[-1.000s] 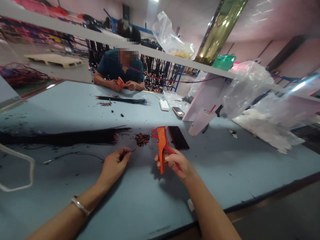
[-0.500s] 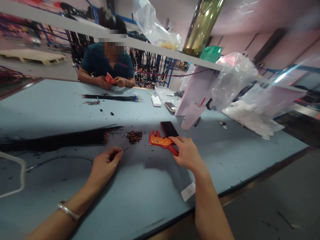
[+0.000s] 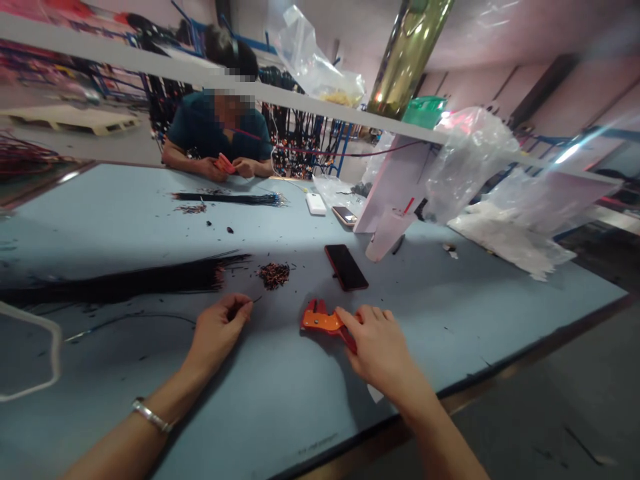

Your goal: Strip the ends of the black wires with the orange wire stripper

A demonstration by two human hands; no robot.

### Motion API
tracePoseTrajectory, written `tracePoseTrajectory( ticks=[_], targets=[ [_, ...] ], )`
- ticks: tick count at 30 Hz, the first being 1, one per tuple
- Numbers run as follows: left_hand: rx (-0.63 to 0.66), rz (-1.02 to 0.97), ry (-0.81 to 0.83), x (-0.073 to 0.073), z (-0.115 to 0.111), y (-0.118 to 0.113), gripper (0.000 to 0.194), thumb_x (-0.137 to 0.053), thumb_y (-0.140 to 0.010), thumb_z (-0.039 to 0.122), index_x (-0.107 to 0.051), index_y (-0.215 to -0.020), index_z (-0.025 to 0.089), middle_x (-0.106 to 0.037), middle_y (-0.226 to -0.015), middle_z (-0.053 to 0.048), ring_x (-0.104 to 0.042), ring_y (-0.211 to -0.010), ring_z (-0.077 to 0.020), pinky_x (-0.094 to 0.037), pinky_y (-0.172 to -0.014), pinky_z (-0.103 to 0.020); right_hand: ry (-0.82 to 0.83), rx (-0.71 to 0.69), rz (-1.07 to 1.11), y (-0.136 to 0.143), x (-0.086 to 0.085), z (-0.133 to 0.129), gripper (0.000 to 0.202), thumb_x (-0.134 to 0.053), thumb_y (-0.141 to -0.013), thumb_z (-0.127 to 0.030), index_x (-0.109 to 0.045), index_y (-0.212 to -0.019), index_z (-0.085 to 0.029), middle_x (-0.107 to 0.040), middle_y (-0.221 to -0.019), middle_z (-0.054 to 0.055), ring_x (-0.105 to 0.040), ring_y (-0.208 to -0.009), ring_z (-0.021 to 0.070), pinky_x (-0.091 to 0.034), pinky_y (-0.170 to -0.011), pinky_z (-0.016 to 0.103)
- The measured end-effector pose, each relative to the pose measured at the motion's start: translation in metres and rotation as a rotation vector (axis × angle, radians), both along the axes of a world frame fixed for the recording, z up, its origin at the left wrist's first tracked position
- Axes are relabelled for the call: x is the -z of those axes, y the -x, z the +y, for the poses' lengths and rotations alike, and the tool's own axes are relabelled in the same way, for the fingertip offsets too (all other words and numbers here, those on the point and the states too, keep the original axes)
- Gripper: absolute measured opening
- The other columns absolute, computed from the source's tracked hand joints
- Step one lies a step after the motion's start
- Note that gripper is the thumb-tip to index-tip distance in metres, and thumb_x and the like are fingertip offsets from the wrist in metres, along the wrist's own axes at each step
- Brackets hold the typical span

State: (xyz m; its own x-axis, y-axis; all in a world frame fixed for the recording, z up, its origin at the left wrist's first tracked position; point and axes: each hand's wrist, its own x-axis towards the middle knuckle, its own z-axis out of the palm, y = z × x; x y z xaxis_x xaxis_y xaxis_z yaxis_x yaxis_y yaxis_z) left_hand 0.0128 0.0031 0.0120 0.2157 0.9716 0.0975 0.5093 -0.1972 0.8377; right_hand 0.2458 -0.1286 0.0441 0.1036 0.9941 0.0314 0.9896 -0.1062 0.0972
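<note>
My left hand (image 3: 223,325) pinches a thin black wire (image 3: 185,319), whose short end pokes out past my fingertips while the rest trails left over the table. In my right hand (image 3: 379,341) is a red and orange wire stripper (image 3: 320,321), its jaws pointing left, a short way from the wire's end. My fingers wrap its handles and partly hide them. Beyond my left hand lies a thick bundle of black wires (image 3: 165,279) with coppery ends. A small pile of cut wire bits (image 3: 274,275) sits just right of the bundle.
A black phone (image 3: 347,267) lies beyond the stripper. Behind it stand a white cup (image 3: 385,235) and a shelf support (image 3: 383,180). Across the table (image 3: 240,413), a co-worker (image 3: 220,137) holds a red tool near another wire bundle (image 3: 227,199). Plastic bags (image 3: 520,220) lie at right.
My right hand has drawn the wire stripper nearer to me, away from the phone, which now shows whole. My left hand keeps its pinch on the wire. The view has shifted slightly.
</note>
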Motion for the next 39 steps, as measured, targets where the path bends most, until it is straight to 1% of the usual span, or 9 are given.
tracePoseTrajectory(
  ticks=[5,10,13,16,21,26,32,35,39],
  targets=[
    [0.006,-0.001,0.004,0.0,0.0,0.0,0.028,-0.052,-0.072,0.045,-0.063,-0.073,0.019,-0.057,-0.057,0.002,-0.052,-0.055,-0.016,-0.04,-0.053,-0.024,-0.01,0.012,-0.012,0.013,-0.001,0.052,0.05,-0.066,-0.071,-0.024,-0.057,-0.121,-0.021,-0.06,-0.096,0.015,-0.055,-0.092,0.03,-0.033,-0.077,0.038],
    [-0.001,-0.009,-0.001,0.0,0.0,0.0,0.029,-0.052,-0.071,0.045,-0.064,-0.074,0.019,-0.059,-0.058,0.002,-0.053,-0.057,-0.0166,-0.04,-0.056,-0.024,-0.03,0.065,-0.002,0.002,-0.008,0.089,0.052,-0.063,-0.074,-0.025,-0.053,-0.126,-0.024,-0.061,-0.1,0.013,-0.057,-0.091,0.0282,-0.033,-0.076,0.037],
    [-0.003,-0.015,0.004,0.001,0.0,0.0,0.03,-0.051,-0.071,0.045,-0.064,-0.073,0.018,-0.058,-0.057,0.002,-0.052,-0.056,-0.016,-0.04,-0.056,-0.025,-0.042,0.08,0.0,-0.011,-0.017,0.077,0.055,-0.062,-0.076,-0.026,-0.05,-0.13,-0.026,-0.061,-0.1,0.013,-0.058,-0.09,0.0281,-0.033,-0.075,0.036],
    [0.006,-0.024,0.011,0.003,0.0,0.001,0.029,-0.051,-0.072,0.045,-0.063,-0.072,0.018,-0.058,-0.058,0.002,-0.052,-0.056,-0.0157,-0.04,-0.056,-0.025,-0.028,0.001,-0.022,-0.017,-0.022,0.044,0.056,-0.065,-0.074,-0.025,-0.052,-0.129,-0.028,-0.061,-0.096,0.01,-0.056,-0.091,0.0273,-0.032,-0.075,0.035],
    [0.006,-0.04,0.028,0.003,0.0,-0.001,0.028,-0.051,-0.073,0.044,-0.062,-0.072,0.019,-0.056,-0.057,0.002,-0.052,-0.057,-0.016,-0.04,-0.055,-0.024,0.032,-0.051,-0.042,0.001,-0.006,0.007,0.059,-0.067,-0.071,-0.02,-0.052,-0.128,-0.027,-0.06,-0.094,0.011,-0.055,-0.086,0.027,-0.03,-0.075,0.036],
    [0.003,-0.016,0.039,0.0,0.0,-0.002,0.028,-0.051,-0.072,0.044,-0.062,-0.073,0.019,-0.058,-0.058,0.002,-0.053,-0.057,-0.0163,-0.04,-0.057,-0.025,-0.023,-0.008,-0.052,0.025,0.007,0.041,0.058,-0.061,-0.074,-0.018,-0.049,-0.131,-0.019,-0.059,-0.099,0.016,-0.054,-0.091,0.0292,-0.031,-0.078,0.039],
    [0.008,-0.04,0.008,0.002,-0.001,0.0,0.027,-0.052,-0.074,0.043,-0.063,-0.074,0.018,-0.057,-0.058,0.002,-0.052,-0.057,-0.0159,-0.04,-0.056,-0.025,-0.053,0.087,0.097,0.007,-0.009,0.078,0.057,-0.064,-0.072,-0.024,-0.052,-0.128,-0.022,-0.061,-0.102,0.014,-0.057,-0.094,0.0294,-0.037,-0.081,0.04],
    [0.009,-0.067,-0.005,0.001,-0.001,-0.001,0.025,-0.052,-0.073,0.041,-0.062,-0.071,0.018,-0.056,-0.056,0.002,-0.051,-0.056,-0.0157,-0.04,-0.055,-0.025,-0.033,0.008,0.656,-0.005,-0.006,0.068,0.054,-0.065,-0.072,-0.027,-0.054,-0.124,-0.022,-0.062,-0.103,0.008,-0.058,-0.09,0.0238,-0.042,-0.08,0.036],
    [0.002,-0.095,0.017,0.002,-0.002,-0.002,0.025,-0.052,-0.074,0.041,-0.062,-0.071,0.018,-0.057,-0.058,0.002,-0.052,-0.057,-0.0153,-0.04,-0.055,-0.024,0.188,-0.19,1.58,0.005,0.013,0.051,0.046,-0.065,-0.069,-0.029,-0.057,-0.113,-0.018,-0.063,-0.092,0.004,-0.059,-0.086,0.02,-0.045,-0.078,0.033]
  ],
)
